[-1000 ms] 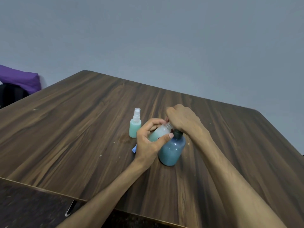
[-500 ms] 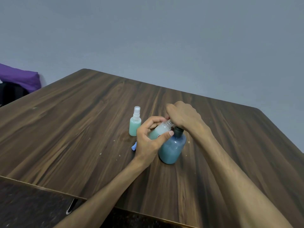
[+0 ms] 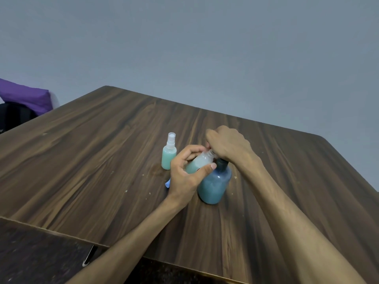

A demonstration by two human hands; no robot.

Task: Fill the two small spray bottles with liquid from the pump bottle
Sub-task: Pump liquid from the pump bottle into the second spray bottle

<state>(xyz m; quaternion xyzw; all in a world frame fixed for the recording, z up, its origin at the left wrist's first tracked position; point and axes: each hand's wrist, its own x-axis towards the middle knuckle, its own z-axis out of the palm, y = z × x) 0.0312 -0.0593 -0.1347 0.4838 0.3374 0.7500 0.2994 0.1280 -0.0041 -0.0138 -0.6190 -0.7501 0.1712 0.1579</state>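
My left hand (image 3: pixel 187 173) grips a small spray bottle (image 3: pixel 200 163), tilted with its neck up and to the right; pale green liquid shows inside. My right hand (image 3: pixel 227 145) curls over that neck and over the dark top of the blue pump bottle (image 3: pixel 214 185), which stands upright on the wooden table (image 3: pixel 92 160). What its fingers hold is hidden. A second small spray bottle (image 3: pixel 169 155), capped and holding green liquid, stands upright to the left of my hands.
A small blue object (image 3: pixel 167 183) peeks out from behind my left wrist on the table. A purple cushion (image 3: pixel 24 95) and a dark shape lie beyond the table's left edge. Small crumbs dot the tabletop.
Both hands and the tilted bottle stay in nearly the same place over the pump bottle; my right hand shifts slightly at the neck. The view has drifted a little.
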